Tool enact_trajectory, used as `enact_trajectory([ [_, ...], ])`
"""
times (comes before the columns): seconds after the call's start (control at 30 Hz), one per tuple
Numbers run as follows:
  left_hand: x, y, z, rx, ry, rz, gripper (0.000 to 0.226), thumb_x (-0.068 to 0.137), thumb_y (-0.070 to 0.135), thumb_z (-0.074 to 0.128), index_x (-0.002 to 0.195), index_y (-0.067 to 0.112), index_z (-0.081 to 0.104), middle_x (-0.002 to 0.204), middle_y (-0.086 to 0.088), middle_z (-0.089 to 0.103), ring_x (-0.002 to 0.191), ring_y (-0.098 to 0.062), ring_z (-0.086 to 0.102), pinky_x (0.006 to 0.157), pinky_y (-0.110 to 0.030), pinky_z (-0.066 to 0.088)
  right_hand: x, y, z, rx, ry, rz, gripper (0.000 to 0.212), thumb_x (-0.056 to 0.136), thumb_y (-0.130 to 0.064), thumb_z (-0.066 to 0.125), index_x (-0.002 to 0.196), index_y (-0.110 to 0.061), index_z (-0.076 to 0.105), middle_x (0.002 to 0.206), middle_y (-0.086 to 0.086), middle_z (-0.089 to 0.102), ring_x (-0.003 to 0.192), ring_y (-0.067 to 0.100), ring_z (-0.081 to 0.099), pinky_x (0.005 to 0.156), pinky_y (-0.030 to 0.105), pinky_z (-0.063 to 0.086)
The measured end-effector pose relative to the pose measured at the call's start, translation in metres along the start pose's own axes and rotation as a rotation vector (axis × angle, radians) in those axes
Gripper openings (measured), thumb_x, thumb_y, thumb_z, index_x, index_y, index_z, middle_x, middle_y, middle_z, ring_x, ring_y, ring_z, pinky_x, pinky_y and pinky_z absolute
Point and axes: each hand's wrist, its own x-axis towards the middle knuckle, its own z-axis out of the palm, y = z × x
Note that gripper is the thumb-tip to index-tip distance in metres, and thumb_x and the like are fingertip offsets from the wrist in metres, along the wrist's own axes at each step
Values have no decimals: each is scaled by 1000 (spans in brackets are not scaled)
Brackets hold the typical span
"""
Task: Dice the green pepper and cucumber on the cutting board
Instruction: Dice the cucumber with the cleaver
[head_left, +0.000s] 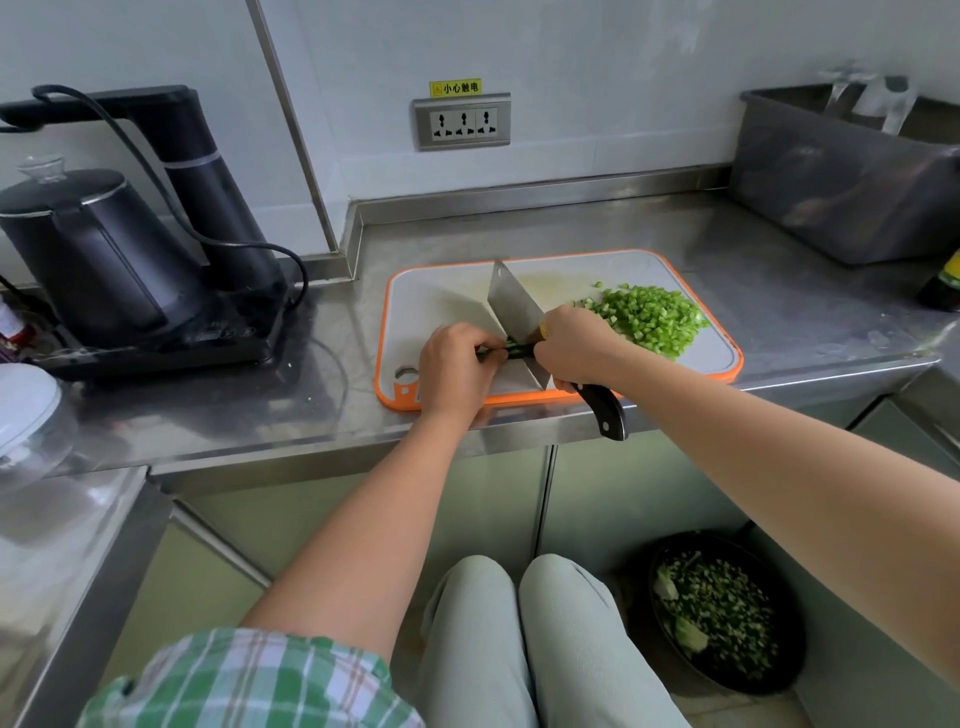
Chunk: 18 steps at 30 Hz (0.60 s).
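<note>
A grey cutting board with an orange rim lies on the steel counter. A heap of diced green pepper sits on its right half. My left hand pinches a dark green cucumber piece against the board near its front edge. My right hand grips the black handle of a cleaver. The blade stands on edge across the cucumber, right beside my left fingertips. Most of the cucumber is hidden under both hands.
A black kettle and its dispenser base stand on the counter to the left. A steel sink is at the back right, with a dark bottle beside it. On the floor, a black bin holds chopped greens.
</note>
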Motion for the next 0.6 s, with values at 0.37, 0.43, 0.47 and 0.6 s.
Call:
enact_trajectory([
  [0.37,0,-3,2,39,3,20,10,80,13,70,85,16,78,85,-5,71,82,-26,63,70,-34,46,-7,-3,-11,12,-84,-2,10,80,2,47,74,-2,54,66,15,61,57,28,56,52,26,44],
  [0.43,0,-3,2,40,-4,19,10,79,13,70,85,17,78,84,-5,70,81,-27,63,69,-34,46,-5,-2,-3,-8,-71,6,10,78,2,44,74,-2,52,59,13,57,58,30,58,49,27,43],
  [0.47,1,-4,2,39,-6,18,10,79,14,70,85,17,78,84,-6,70,81,-27,63,69,-34,46,-3,-1,-1,-11,-54,3,10,78,2,43,74,-2,51,58,12,56,60,30,58,49,27,42],
  [0.6,1,-4,3,32,-14,13,9,79,14,71,85,17,77,85,-5,70,82,-26,63,70,-33,47,0,2,0,8,0,-2,17,79,-1,44,63,-7,45,57,11,57,54,28,59,45,24,41],
])
